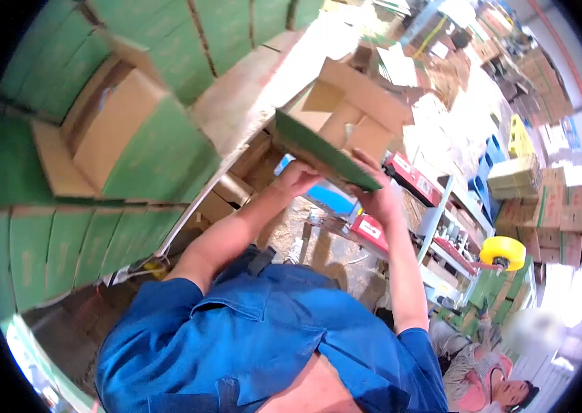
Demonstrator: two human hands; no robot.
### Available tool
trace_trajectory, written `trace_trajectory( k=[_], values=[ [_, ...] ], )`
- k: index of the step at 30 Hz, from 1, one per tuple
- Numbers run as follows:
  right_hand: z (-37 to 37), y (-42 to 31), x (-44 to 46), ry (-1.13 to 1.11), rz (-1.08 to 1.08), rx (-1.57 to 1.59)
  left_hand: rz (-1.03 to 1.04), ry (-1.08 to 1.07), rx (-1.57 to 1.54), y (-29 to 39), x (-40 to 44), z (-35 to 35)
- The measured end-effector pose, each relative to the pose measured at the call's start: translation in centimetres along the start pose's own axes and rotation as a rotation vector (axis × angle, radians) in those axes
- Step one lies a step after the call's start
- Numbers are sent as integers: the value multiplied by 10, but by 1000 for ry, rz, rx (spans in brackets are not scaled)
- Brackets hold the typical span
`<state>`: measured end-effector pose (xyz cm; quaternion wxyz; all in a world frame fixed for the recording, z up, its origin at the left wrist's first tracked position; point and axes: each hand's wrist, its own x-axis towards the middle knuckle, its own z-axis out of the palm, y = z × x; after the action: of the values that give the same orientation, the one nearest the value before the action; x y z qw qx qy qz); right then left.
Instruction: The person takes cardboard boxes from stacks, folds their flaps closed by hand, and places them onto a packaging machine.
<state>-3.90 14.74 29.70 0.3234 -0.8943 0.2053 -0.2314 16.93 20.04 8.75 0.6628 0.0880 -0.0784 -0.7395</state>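
Note:
An open cardboard box (356, 127), brown inside with a green outer side, is tilted in front of me with its flaps spread. My left hand (298, 177) has its fingers closed on the lower left edge of the green panel. My right hand (377, 196) grips the panel's right end, thumb on the near side and fingers reaching over the far side. Behind and below the hands lie a blue flat thing (332, 198) and a red-and-white box (369, 233). Most of my left fingertips are hidden by the panel.
Green cartons (64, 255) are stacked along the left, with an open carton (122, 131) on top. To the right are a metal frame, a yellow wheel (503, 254) and stacked brown boxes (545, 213). Another person (480, 372) is at the lower right.

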Motion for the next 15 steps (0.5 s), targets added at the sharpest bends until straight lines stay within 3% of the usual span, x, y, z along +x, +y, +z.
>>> trace_trajectory(
  k=[2, 4, 5, 6, 7, 9, 10, 11, 14, 15],
  values=[
    [35, 63, -22, -19, -70, -160, -40, 31, -24, -15, -4, -49],
    [63, 114, -52, -62, 33, -259, -106, 748, 110, -28, -12, -77],
    [78, 151, -71, -86, 79, -260, -2, 781, 489, -27, -24, -55],
    [82, 163, -91, -109, 337, -143, 102, 778, 874, -17, -35, -23],
    [86, 168, -107, -57, 412, -111, 71, 766, 881, -6, -36, -18],
    [92, 164, -121, 7, 540, 5, 142, 450, 1245, 23, -36, -18],
    [95, 163, -126, 17, 681, 247, 172, 279, 1410, 31, -35, -13],
    [101, 159, -131, 87, 668, 240, 164, 198, 1707, 38, -24, -6],
    [95, 154, -126, 195, 787, 224, -26, 276, 1927, 47, 5, 5],
    [89, 159, -118, 114, 867, 80, 26, 249, 1981, 47, 10, 5]
  ],
)
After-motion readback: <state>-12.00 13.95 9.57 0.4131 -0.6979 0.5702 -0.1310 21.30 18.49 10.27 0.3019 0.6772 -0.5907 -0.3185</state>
